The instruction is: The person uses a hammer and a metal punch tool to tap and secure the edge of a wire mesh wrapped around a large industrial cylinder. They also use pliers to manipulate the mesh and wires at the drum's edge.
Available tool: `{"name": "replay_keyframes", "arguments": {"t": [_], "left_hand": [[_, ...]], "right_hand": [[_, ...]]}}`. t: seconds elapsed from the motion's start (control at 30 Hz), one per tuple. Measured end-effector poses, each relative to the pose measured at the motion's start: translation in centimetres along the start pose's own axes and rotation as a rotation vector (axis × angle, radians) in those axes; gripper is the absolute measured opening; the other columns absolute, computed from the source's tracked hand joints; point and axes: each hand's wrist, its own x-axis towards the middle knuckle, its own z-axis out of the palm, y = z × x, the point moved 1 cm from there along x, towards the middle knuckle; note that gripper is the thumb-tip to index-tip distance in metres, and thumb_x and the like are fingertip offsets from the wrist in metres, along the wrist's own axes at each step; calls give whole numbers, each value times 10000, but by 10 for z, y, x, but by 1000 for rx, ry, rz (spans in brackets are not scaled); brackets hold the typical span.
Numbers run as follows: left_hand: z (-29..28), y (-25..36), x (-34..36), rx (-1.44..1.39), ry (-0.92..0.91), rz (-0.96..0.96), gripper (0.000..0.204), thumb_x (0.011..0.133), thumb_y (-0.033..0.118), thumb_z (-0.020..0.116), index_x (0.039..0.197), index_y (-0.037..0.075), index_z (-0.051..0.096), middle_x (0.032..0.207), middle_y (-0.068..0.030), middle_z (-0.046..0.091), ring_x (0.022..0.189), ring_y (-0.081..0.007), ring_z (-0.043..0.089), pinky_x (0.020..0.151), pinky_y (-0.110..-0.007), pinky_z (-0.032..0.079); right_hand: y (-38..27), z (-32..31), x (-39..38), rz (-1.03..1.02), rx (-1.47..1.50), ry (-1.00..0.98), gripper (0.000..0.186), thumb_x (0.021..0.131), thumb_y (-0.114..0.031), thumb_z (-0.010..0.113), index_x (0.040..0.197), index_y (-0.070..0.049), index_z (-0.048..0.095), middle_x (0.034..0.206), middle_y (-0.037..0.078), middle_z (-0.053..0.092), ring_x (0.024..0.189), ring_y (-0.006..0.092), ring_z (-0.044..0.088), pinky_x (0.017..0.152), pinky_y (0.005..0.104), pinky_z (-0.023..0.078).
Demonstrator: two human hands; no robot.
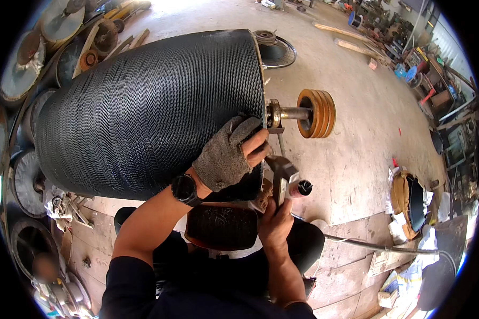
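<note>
Broadly, a worn concrete floor [356,175] runs through a cluttered workshop. Across it, directly before the person, lies a big black drum [154,106], its bulging side ribbed like braided cord, with a metal shaft [295,113] and grooved, rust-orange pulley [319,113] at the right end. The gloved left hand [229,151] rests there, fingers bent at the edge; whether they pinch anything I cannot tell. The bare right hand [275,223] grips what seems a steel-headed hammer [282,169] just beside.
</note>
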Motion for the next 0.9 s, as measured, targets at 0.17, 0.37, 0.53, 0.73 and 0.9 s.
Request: {"name": "replay_keyframes", "arguments": {"t": [0.17,0.37,0.53,0.73,0.9], "left_hand": [[2,0,0,11,44,47,289,784,161,692,1060,87,735,1303,-103,591,1229,-331,577,1037,-514,514],[-3,0,1,-1,27,24,286,787,154,694,1063,90,736,1305,-102,592,1213,-335,580,1014,-506,523],[-3,2,2,5,22,49,285,790,153,692,1065,88,733,1299,-106,592,1214,-336,577,1001,-507,526],[2,2,-1,-65,44,-27,293,790,156,688,1072,87,721,1292,-107,595,1224,-334,578,1011,-515,522],[0,0,1,-3,35,19,297,774,156,693,1061,88,733,1281,-104,603,1218,-330,582,1013,-512,521]], "right_hand": [[7,-12,-16,-271,245,231,253,990,-35,547,1209,80,603,909,247,734,741,387,747,646,412,574],[5,-5,-7,-48,154,62,289,1004,-94,585,1260,40,584,905,270,727,774,430,738,653,452,584],[12,-3,-11,-96,2,96,235,1020,-133,591,1159,55,569,811,264,704,666,393,723,574,449,564],[4,-19,-17,-149,347,197,155,1024,-71,546,1076,72,579,803,179,706,644,252,702,583,384,538],[5,0,4,20,-72,-1,169,1019,-93,547,1085,61,572,779,194,703,656,231,685,602,412,536]]}}
